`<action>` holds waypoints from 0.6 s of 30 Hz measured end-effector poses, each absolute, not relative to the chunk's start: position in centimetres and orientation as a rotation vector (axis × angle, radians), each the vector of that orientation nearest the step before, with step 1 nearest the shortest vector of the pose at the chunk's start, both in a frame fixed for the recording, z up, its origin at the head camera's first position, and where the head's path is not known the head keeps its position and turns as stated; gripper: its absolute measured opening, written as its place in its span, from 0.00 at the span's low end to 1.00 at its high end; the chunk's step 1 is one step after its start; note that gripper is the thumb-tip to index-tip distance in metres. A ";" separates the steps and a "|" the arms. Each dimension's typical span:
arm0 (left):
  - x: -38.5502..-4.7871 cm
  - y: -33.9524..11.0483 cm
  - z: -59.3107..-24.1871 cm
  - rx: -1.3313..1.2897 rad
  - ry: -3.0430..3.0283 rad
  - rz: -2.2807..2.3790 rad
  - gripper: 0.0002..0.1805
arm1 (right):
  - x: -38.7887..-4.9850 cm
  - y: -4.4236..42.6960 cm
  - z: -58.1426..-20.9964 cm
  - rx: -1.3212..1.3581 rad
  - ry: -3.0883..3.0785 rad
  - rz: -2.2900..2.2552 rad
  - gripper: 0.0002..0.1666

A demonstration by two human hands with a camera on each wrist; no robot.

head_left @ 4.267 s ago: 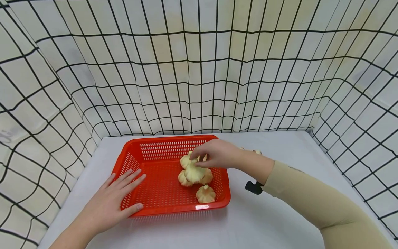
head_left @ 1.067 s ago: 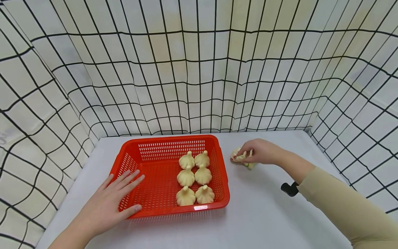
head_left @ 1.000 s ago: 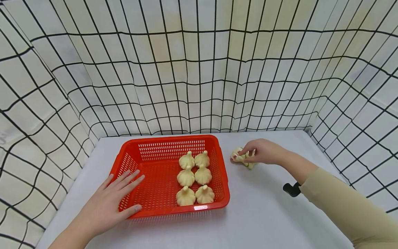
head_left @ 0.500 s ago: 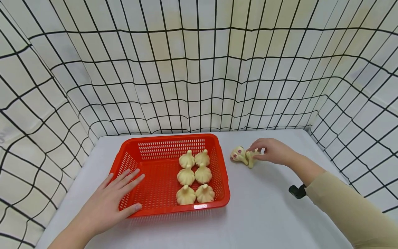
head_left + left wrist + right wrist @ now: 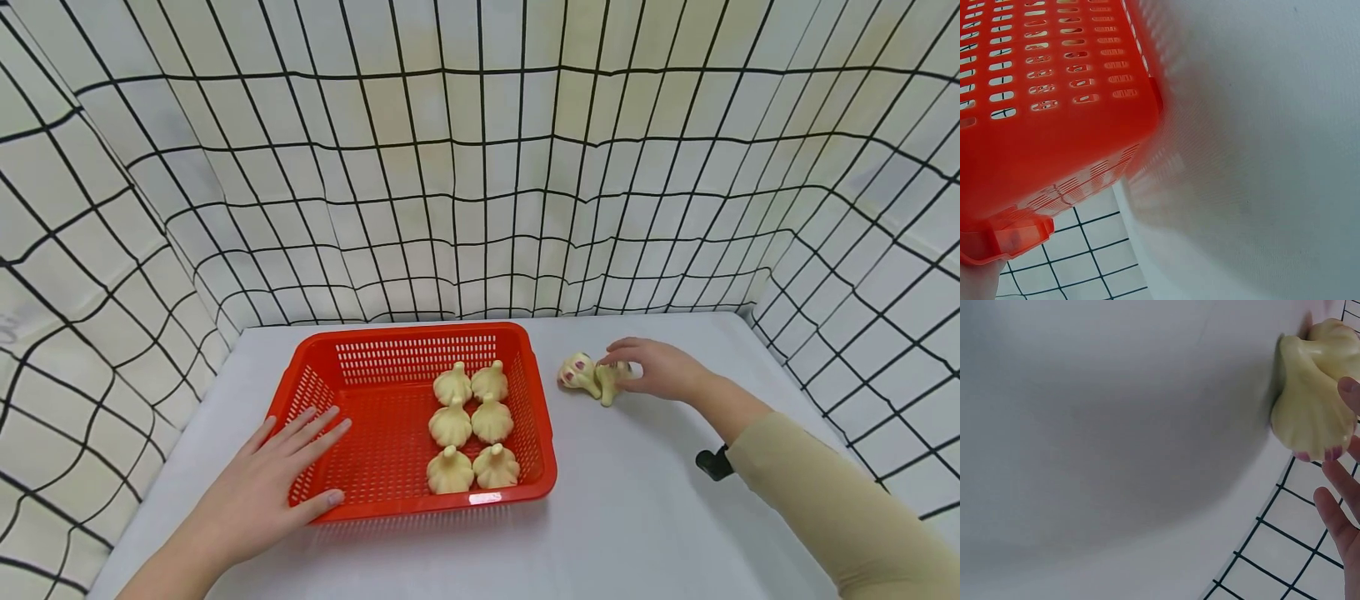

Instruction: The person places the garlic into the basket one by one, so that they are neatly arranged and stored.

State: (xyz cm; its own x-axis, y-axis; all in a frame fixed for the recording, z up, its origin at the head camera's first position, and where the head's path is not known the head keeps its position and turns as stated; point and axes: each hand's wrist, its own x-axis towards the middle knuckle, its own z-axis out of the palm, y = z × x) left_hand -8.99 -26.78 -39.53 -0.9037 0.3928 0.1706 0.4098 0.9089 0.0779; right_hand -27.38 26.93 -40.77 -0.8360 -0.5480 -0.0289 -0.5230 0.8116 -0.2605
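Observation:
Two garlic bulbs lie on the white table right of the red basket (image 5: pixel 420 505): a left bulb (image 5: pixel 576 372) showing its purple-marked root end, and a right bulb (image 5: pixel 609 383) touching it, stem toward me. My right hand (image 5: pixel 660 371) is at the right bulb, thumb and fingers spread around its far side; contact is unclear. In the right wrist view the thumb tip overlaps that garlic bulb (image 5: pixel 1313 406). Several more garlic bulbs (image 5: pixel 450 425) stand stem up in two columns in the basket's right half. My left hand (image 5: pixel 262 492) lies flat-fingered across the basket's left rim.
A black net (image 5: pixel 480 200) over pale cloth rises behind and on both sides of the table (image 5: pixel 622 517). A small black device (image 5: pixel 714 464) sits at the right wrist. The basket's slotted wall (image 5: pixel 1054 125) fills the upper left of the left wrist view.
Earlier my right hand set a garlic bulb down in the basket. It then moved to the bulbs on the table, from the left one to the right one. My left hand has stayed put.

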 end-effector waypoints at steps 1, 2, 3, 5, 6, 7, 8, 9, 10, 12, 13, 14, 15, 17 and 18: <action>-9.0 -26.8 -39.5 -0.617 -2.920 -0.170 0.44 | -27.4 26.9 -40.9 -0.854 2.892 -0.367 0.24; -8.9 -26.8 -39.5 -0.617 -2.920 -0.171 0.44 | -27.5 26.9 -41.1 -0.861 2.893 -0.366 0.25; -8.9 -26.8 -39.5 -0.616 -2.920 -0.174 0.44 | -27.5 26.9 -41.2 -0.866 2.893 -0.362 0.25; -8.9 -26.8 -39.5 -0.617 -2.920 -0.173 0.43 | -27.5 26.9 -41.6 -0.870 2.894 -0.353 0.26; -8.9 -26.8 -39.5 -0.618 -2.920 -0.173 0.43 | -27.5 26.9 -41.8 -0.866 2.895 -0.349 0.26; -8.9 -26.8 -39.5 -0.619 -2.918 -0.173 0.43 | -27.5 26.9 -41.9 -0.870 2.893 -0.348 0.26; -8.9 -26.8 -39.5 -0.619 -2.917 -0.174 0.43 | -27.5 26.8 -42.0 -0.872 2.889 -0.349 0.26; -8.9 -26.8 -39.5 -0.620 -2.915 -0.175 0.43 | -27.5 26.8 -42.1 -0.868 2.888 -0.348 0.26; -8.8 -26.8 -39.5 -0.620 -2.913 -0.176 0.43 | -27.5 26.8 -42.1 -0.864 2.886 -0.354 0.27; -8.8 -26.8 -39.5 -0.620 -2.914 -0.179 0.43 | -27.5 26.7 -42.1 -0.866 2.883 -0.372 0.27; -8.9 -26.7 -39.4 -0.619 -2.915 -0.180 0.43 | -27.4 26.7 -42.1 -0.870 2.883 -0.378 0.27; -8.9 -26.7 -39.4 -0.618 -2.917 -0.181 0.43 | -27.4 26.7 -42.1 -0.875 2.885 -0.385 0.27; -8.9 -26.7 -39.4 -0.617 -2.919 -0.180 0.43 | -27.4 26.7 -42.1 -0.877 2.887 -0.392 0.26; -8.9 -26.7 -39.4 -0.616 -2.923 -0.180 0.43 | -27.4 26.7 -42.2 -0.886 2.890 -0.398 0.26; -8.9 -26.7 -39.4 -0.615 -2.923 -0.181 0.43 | -27.4 26.8 -42.2 -0.888 2.892 -0.399 0.26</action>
State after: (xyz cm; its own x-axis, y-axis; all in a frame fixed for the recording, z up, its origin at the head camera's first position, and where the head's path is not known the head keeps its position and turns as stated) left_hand -8.87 -26.72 -39.42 -0.9049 0.3900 0.1702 0.4080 0.9088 0.0868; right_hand -27.41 26.76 -42.21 -0.8268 -0.5625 -0.0095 -0.5389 0.7967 -0.2734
